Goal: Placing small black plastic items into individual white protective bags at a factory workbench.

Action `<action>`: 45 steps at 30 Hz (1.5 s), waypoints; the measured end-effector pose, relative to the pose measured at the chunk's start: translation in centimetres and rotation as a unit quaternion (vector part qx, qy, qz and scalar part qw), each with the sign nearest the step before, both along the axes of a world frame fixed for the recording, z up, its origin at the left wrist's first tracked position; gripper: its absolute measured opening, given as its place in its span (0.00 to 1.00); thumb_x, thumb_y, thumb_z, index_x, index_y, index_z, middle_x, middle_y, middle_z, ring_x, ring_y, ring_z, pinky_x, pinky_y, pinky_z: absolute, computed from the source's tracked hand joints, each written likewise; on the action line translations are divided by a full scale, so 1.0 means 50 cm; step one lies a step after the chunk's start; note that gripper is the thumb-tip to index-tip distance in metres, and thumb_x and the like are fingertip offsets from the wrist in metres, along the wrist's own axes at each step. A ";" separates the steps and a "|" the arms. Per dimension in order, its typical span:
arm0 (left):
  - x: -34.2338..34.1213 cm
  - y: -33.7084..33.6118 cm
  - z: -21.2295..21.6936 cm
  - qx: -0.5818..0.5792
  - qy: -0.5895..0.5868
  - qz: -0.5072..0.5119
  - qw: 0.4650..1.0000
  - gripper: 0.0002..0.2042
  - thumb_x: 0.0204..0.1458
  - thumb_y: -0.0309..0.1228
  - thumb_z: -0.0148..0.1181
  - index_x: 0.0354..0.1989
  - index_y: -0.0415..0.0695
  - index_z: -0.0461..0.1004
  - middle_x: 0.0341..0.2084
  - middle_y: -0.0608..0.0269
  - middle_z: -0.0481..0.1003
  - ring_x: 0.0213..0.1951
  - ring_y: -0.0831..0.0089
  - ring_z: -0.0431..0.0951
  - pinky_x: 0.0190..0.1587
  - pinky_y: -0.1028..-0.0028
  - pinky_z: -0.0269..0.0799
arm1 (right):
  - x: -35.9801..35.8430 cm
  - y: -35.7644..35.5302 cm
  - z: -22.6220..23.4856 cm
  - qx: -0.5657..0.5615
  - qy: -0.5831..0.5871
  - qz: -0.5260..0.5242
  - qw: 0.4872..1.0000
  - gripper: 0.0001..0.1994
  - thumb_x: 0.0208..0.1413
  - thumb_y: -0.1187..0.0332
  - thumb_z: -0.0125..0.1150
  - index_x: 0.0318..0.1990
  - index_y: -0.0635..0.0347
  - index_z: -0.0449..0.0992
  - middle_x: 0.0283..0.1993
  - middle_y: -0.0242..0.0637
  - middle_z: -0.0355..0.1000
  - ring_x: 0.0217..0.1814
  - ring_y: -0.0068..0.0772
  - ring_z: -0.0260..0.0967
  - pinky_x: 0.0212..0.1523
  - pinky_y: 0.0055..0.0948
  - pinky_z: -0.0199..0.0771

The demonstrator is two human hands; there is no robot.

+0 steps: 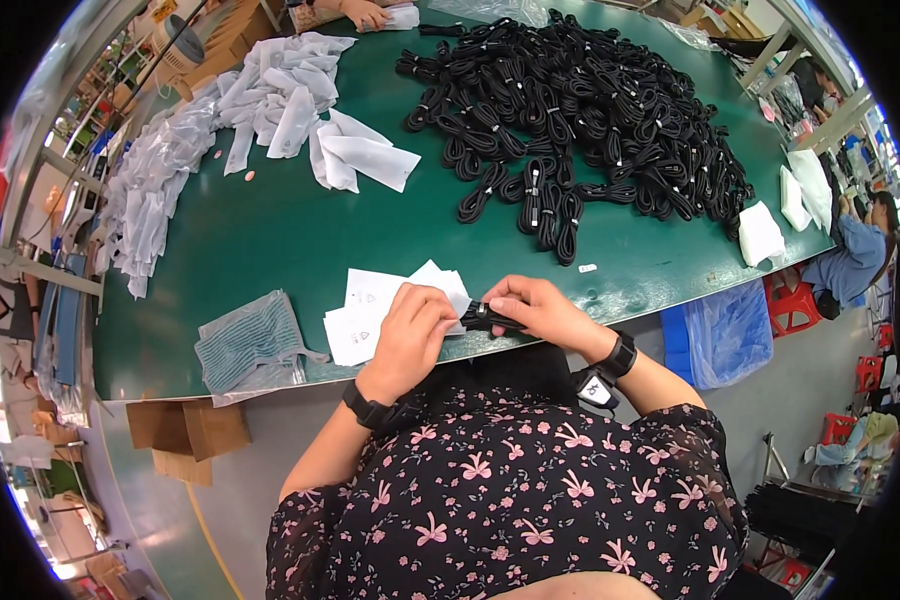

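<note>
At the near table edge my right hand (542,308) is closed around a coiled black cable (480,318), thumb and fingers on the bundle. My left hand (410,328) is beside it on the left, fingers bent and pressed together at the edge of a white pouch (456,292). The cable's left end meets that pouch; whether it is inside cannot be made out behind my left fingers. More flat white pouches (348,335) with small printed marks lie fanned out under and left of my left hand.
A large heap of coiled black cables (590,110) covers the far right. Filled white pouches (280,95) pile up at the far left. A striped cloth in clear plastic (250,345) lies nearer. White packets (760,235) sit at the right edge. Another person's hand (367,14) shows across the table.
</note>
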State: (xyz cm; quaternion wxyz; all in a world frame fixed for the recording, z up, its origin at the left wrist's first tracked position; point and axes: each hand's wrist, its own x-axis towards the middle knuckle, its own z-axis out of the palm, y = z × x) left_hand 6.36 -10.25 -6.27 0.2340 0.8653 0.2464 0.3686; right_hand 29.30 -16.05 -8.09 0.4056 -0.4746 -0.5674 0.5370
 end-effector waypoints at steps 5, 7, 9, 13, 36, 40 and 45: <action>0.002 0.013 0.007 -0.038 -0.014 0.037 0.998 0.06 0.46 0.18 0.61 0.32 0.39 0.73 0.35 0.58 0.72 0.39 0.60 0.71 0.39 0.69 0.69 | -0.016 0.007 0.051 0.066 -0.126 -0.011 0.990 0.16 0.55 0.76 0.62 0.52 0.58 0.75 0.39 0.36 0.68 0.32 0.32 0.70 0.36 0.27 0.72; 0.007 0.023 0.016 -0.061 -0.026 0.053 0.996 0.06 0.46 0.19 0.62 0.32 0.39 0.73 0.35 0.57 0.72 0.39 0.59 0.71 0.39 0.69 0.69 | -0.020 0.009 0.061 0.320 -0.255 -0.011 0.912 0.14 0.56 0.78 0.61 0.50 0.62 0.74 0.43 0.39 0.68 0.37 0.33 0.71 0.39 0.29 0.74; 0.008 0.028 0.031 -0.132 -0.055 0.049 0.989 0.04 0.49 0.20 0.61 0.32 0.39 0.72 0.36 0.61 0.72 0.37 0.68 0.70 0.38 0.73 0.68 | -0.025 0.020 0.065 0.338 -0.239 -0.020 0.910 0.16 0.54 0.80 0.61 0.51 0.62 0.74 0.44 0.39 0.67 0.38 0.32 0.71 0.39 0.27 0.73; 0.005 0.058 0.050 -0.223 -0.107 0.032 0.968 0.03 0.54 0.23 0.60 0.34 0.38 0.72 0.36 0.64 0.72 0.36 0.76 0.69 0.36 0.77 0.66 | -0.050 0.037 0.081 0.362 -0.161 -0.053 0.917 0.19 0.51 0.85 0.61 0.51 0.60 0.75 0.46 0.41 0.66 0.39 0.31 0.69 0.37 0.25 0.72; 0.005 0.019 -0.053 -0.100 0.114 0.095 0.984 0.09 0.46 0.26 0.66 0.32 0.39 0.73 0.34 0.54 0.70 0.36 0.55 0.74 0.38 0.61 0.71 | 0.190 0.222 0.030 0.392 -0.569 -0.108 0.715 0.14 0.51 0.73 0.63 0.46 0.55 0.73 0.46 0.34 0.72 0.50 0.40 0.69 0.50 0.34 0.69; 0.015 0.011 -0.060 -0.050 0.110 0.126 0.985 0.07 0.46 0.23 0.65 0.30 0.38 0.73 0.31 0.56 0.71 0.32 0.58 0.75 0.35 0.64 0.71 | 0.142 0.206 0.037 0.298 -0.374 -0.190 0.857 0.12 0.57 0.72 0.61 0.48 0.59 0.71 0.40 0.31 0.73 0.38 0.29 0.72 0.40 0.27 0.71; 0.021 0.002 -0.048 -0.024 0.082 0.134 0.987 0.05 0.47 0.22 0.64 0.29 0.37 0.73 0.29 0.57 0.71 0.30 0.60 0.74 0.34 0.65 0.70 | 0.057 0.138 0.051 0.008 -0.049 -0.126 0.991 0.12 0.61 0.71 0.58 0.49 0.63 0.71 0.39 0.31 0.72 0.28 0.19 0.70 0.29 0.19 0.67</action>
